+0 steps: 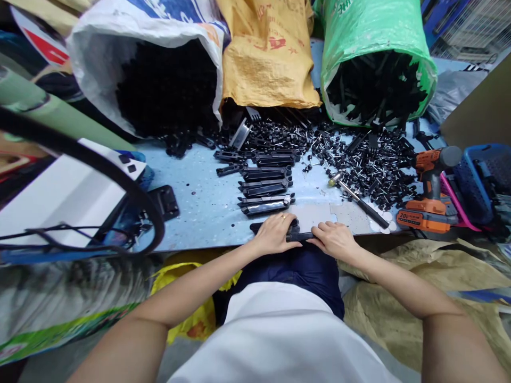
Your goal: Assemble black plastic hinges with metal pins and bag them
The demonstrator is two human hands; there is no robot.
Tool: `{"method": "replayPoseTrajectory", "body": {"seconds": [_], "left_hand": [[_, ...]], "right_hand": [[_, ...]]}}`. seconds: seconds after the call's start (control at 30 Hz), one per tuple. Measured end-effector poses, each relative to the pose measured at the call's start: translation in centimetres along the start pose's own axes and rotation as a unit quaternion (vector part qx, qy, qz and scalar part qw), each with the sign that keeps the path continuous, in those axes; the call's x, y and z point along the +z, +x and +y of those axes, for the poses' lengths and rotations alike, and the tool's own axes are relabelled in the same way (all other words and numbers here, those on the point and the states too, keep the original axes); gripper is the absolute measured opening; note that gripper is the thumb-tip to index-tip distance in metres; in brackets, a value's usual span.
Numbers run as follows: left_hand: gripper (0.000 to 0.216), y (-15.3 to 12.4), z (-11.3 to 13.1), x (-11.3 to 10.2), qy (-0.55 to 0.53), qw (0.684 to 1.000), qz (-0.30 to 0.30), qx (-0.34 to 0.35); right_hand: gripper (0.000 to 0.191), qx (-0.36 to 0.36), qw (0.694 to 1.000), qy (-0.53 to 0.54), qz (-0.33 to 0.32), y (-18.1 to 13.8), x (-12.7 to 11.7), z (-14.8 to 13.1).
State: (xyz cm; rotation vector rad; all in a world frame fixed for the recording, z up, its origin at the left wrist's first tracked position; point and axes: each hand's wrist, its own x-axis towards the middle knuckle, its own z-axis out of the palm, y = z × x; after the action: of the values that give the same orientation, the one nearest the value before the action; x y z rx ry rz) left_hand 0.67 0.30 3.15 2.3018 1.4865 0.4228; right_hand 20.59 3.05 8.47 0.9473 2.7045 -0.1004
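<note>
At the front edge of the blue table (187,186), my left hand (276,234) is closed around a black plastic part (301,236). My right hand (333,239) grips the right end of the same long, dark part, thumb toward me. Another black piece (257,227) lies just left of my left fingers, partly hidden by the hand. Beyond my hands, several long black plastic assemblies (265,189) lie side by side in a column. A hammer (361,202) with a yellowish head rests on the table to the right of my right hand.
Loose black parts with metal pins (371,175) are heaped across the back and right. Behind them lie an open white sack (91,80), a yellow sack (271,64) and a green sack (375,32). An orange cordless drill (429,197) stands right; a black cable (120,175) arcs at left.
</note>
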Motion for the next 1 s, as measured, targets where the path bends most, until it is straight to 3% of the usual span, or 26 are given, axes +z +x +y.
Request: {"method": "replayPoseTrajectory", "body": {"seconds": [0.3, 0.47, 0.6, 0.73, 0.8, 0.9, 1.0], "left_hand": [[0.04, -0.4, -0.9, 0.3, -0.013, 0.997, 0.076, 0.028], [0.043, 0.5, 0.2, -0.1, 0.006, 1.0, 0.013, 0.02], [0.039, 5.4, 1.8, -1.7, 0.039, 0.999, 0.023, 0.029], [0.026, 13.5, 1.3, -3.1, 0.054, 0.99, 0.012, -0.128], [0.027, 16.6, 0.6, -3.2, 0.046, 0.986, 0.006, -0.162], [0.027, 18.5, 0.2, -2.8, 0.033, 0.984, 0.006, -0.173], [0.027, 17.2, 0.6, -2.9, 0.029, 0.986, 0.018, -0.166]], "right_hand": [[0.028, -0.035, 0.997, -0.043, 0.052, 1.0, -2.2, -0.3], [0.034, -0.062, 0.995, -0.04, 0.066, 1.3, -0.5, 1.9], [0.039, -0.065, 0.991, -0.001, 0.116, 0.5, 2.5, 4.4], [0.041, -0.048, 0.989, 0.033, 0.135, -1.0, 4.6, 5.5], [0.04, -0.042, 0.99, 0.046, 0.126, -1.3, 4.7, 5.7], [0.037, 0.024, 0.99, 0.045, 0.135, 0.0, 3.5, 6.6], [0.032, 0.148, 0.977, 0.034, 0.147, 3.5, 1.2, 8.4]]}}
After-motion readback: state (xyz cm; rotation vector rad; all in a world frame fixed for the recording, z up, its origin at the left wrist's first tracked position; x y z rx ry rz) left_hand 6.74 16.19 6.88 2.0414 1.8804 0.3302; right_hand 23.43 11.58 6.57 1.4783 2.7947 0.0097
